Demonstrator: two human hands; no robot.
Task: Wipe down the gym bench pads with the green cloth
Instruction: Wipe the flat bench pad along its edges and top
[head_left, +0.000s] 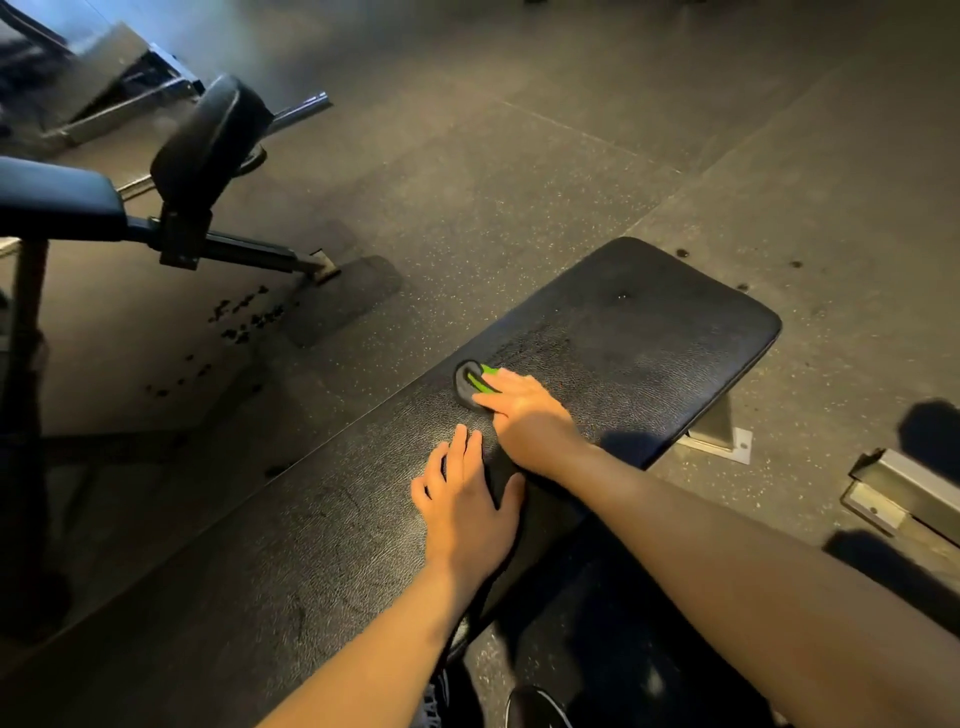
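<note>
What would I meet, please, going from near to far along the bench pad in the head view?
Left hand flat on the bench pad → right hand → green cloth under its fingers → small dimple in the pad → speckled floor beyond the pad's far end.

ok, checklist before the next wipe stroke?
1. Contact: right hand presses green cloth onto bench pad: ok.
2. Spread: cloth lies flat: not ok, bunched.
3. Brace: left hand flat on the pad: ok.
4. Path: pad's far end bare: ok.
5. Wiped area clean: cannot tell.
</note>
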